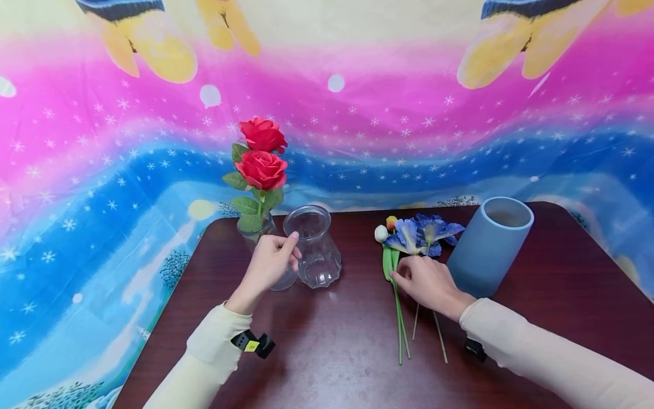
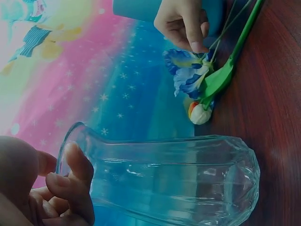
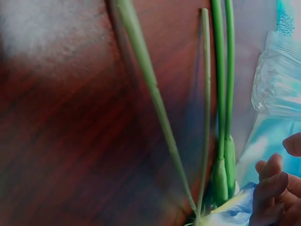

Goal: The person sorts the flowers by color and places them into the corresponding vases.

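While the glass vase (image 1: 319, 264) stands upright on the table (image 1: 347, 335), my left hand (image 1: 269, 262) seems to pinch its rim (image 1: 317, 240). Over the lying flowers (image 1: 407, 237), my right hand (image 1: 431, 284) grasps nothing; I judge the step as reaching; next needs careful pinching.

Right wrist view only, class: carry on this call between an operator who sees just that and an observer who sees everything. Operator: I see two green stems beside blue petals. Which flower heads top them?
Observer: A white flower and an orange-yellow flower.
Operator: What stands on the person's right?
Observer: A blue vase.
Operator: I glimpse part of a clear vase. What is beside it?
Observer: Two red roses, standing in another glass vase.
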Demonstrator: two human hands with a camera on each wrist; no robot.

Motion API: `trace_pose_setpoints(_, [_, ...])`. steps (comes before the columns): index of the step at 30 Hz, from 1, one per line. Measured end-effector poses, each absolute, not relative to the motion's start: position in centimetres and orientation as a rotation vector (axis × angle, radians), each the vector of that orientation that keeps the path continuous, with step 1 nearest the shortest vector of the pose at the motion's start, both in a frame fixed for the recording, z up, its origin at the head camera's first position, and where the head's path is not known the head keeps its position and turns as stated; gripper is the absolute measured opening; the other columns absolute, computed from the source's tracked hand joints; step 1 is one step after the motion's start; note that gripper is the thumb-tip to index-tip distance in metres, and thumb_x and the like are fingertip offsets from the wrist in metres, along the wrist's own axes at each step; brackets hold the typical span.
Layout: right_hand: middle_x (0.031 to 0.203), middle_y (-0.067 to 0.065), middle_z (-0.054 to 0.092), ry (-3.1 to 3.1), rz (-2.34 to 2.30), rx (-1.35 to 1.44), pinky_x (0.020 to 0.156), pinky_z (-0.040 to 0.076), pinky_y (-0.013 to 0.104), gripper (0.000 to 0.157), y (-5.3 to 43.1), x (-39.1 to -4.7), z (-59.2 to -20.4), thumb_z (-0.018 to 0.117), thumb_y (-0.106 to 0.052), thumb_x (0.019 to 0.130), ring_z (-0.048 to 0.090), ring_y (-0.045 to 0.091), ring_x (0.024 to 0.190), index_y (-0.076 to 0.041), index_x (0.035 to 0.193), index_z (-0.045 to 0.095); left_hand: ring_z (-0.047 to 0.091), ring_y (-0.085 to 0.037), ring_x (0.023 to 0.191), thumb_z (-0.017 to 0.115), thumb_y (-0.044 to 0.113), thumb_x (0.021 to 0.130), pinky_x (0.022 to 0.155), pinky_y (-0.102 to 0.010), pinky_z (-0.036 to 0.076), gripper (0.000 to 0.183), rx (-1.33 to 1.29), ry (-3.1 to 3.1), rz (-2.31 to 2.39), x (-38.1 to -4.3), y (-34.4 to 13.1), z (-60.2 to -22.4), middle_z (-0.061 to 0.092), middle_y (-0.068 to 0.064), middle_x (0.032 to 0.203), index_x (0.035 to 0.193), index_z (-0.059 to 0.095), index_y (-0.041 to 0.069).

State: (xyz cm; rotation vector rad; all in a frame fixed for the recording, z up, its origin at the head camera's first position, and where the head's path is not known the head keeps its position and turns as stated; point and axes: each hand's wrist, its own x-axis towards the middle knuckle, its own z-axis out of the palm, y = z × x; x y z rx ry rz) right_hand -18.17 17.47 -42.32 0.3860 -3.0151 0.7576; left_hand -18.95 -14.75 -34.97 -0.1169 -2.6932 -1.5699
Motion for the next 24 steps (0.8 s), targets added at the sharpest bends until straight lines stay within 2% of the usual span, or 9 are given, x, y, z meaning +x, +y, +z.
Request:
trace_pose_setpoints(3, [0.056, -0.006, 0.053, -3.019, 0.756, 0.391, 0.044, 0.038, 0.032, 0.022, 17.5, -18.1, -42.6, 0.068, -0.036, 0.096, 0.048, 0.011, 0.049, -0.019, 0.081, 0.068, 0.040, -0.009, 0.040, 0.052, 0.026, 0.106, 0.042, -0.023, 0.027, 0.048, -0.132, -2.671, -1.598, -19.1, -14.7, -35.1, 0.060, -0.010, 0.052, 0.070, 0.068, -0.002])
trace_pose_setpoints(9, [0.056, -0.007, 0.053, -3.028, 0.735, 0.391, 0.044, 0.037, 0.032, 0.022, 17.3, -17.9, -43.2, 0.067, -0.036, 0.096, 0.047, 0.012, 0.049, -0.020, 0.081, 0.069, 0.034, -0.006, 0.036, 0.050, 0.027, 0.107, 0.040, -0.021, 0.026, 0.049, -0.135, -2.625, -1.774, -19.5, -14.8, -35.4, 0.055, 0.003, 0.048, 0.075, 0.065, -0.007])
trace_pose_setpoints(15, [0.057, -0.007, 0.053, -3.037, 0.719, 0.411, 0.045, 0.036, 0.031, 0.019, 17.2, -17.7, -43.7, 0.070, -0.033, 0.094, 0.047, 0.012, 0.050, -0.019, 0.080, 0.068, 0.034, -0.007, 0.037, 0.049, 0.029, 0.107, 0.040, -0.021, 0.026, 0.048, -0.068, -2.589, -1.903, -19.6, -14.7, -35.5, 0.054, 0.003, 0.049, 0.073, 0.063, -0.001])
trace_pose_setpoints(22, [0.060, -0.007, 0.054, -3.067, 0.698, 0.426, 0.048, 0.038, 0.030, 0.017, 17.0, -17.5, -44.0, 0.077, -0.028, 0.089, 0.049, 0.010, 0.053, -0.018, 0.078, 0.068, 0.034, -0.006, 0.039, 0.050, 0.029, 0.107, 0.041, -0.018, 0.026, 0.049, -0.025, -2.517, -2.036, -19.4, -14.6, -35.4, 0.052, 0.004, 0.049, 0.079, 0.061, -0.010])
trace_pose_setpoints(24, [0.059, -0.007, 0.053, -3.070, 0.685, 0.431, 0.048, 0.037, 0.030, 0.022, 17.0, -17.5, -44.2, 0.077, -0.028, 0.088, 0.048, 0.010, 0.053, -0.020, 0.072, 0.064, 0.033, -0.005, 0.038, 0.051, 0.028, 0.106, 0.041, -0.018, 0.026, 0.048, -0.017, -2.502, -2.063, -19.4, -14.6, -35.4, 0.052, 0.004, 0.049, 0.077, 0.061, -0.007])
